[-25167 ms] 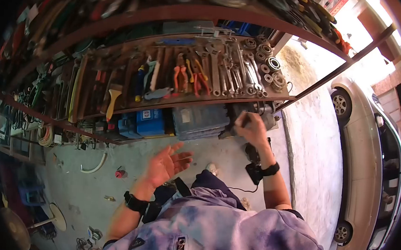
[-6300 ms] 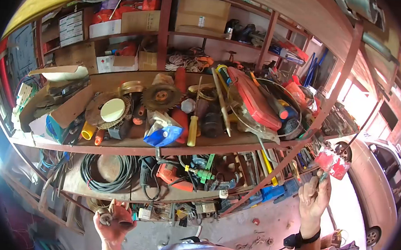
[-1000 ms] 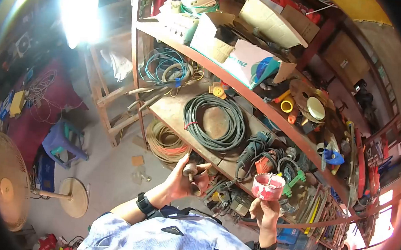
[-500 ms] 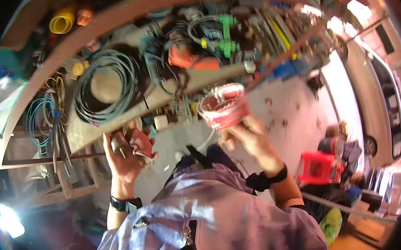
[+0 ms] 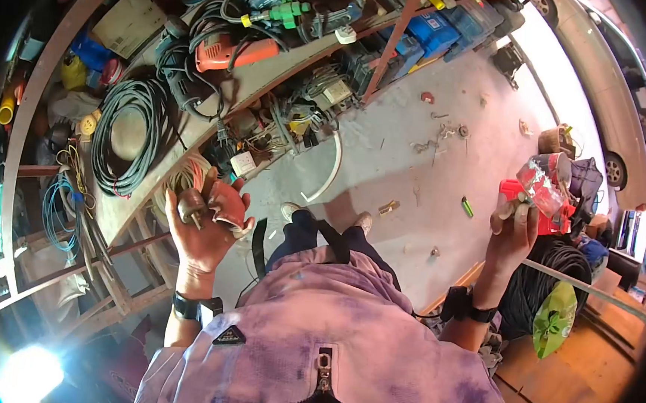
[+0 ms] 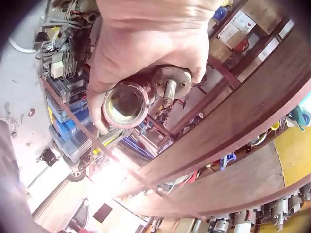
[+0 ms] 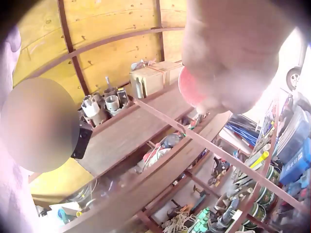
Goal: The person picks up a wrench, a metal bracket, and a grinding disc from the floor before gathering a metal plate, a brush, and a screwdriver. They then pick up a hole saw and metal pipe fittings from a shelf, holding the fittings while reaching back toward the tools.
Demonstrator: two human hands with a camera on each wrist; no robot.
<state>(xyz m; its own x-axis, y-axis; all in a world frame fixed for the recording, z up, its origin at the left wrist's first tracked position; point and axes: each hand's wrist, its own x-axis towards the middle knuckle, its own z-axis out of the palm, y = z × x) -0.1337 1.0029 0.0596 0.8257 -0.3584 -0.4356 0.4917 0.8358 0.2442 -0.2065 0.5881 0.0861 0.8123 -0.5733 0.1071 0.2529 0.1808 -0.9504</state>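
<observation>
Two hole saws sit in your left hand (image 5: 203, 227) right now, small rusty cup-shaped ones (image 5: 211, 201), and your fingers are curled around both so they're bunched together against your palm. The left wrist view shows them best: the open mouth of one cup (image 6: 125, 104) points away from your palm toward the camera, and the flat back of the other one (image 6: 171, 85), with its short arbor stub, sits just beside it, touching. So the long axes of both run roughly out of the palm, not across it. Your right hand (image 5: 512, 233) is well apart, held out to your right side, with fingers and thumb pinching the big red hole saw (image 5: 545, 188) from below, so the saw sticks up above your fingertips. The right wrist camera mostly gets the back of that hand plus a sliver of red (image 7: 188, 90), so the exact finger placement there is hard to tell. Shelving with the coiled black cable (image 5: 129, 132) and orange power tool (image 5: 225, 51) lies to your left, much closer to the left hand than the right, and the concrete floor (image 5: 401, 162) is below you.
</observation>
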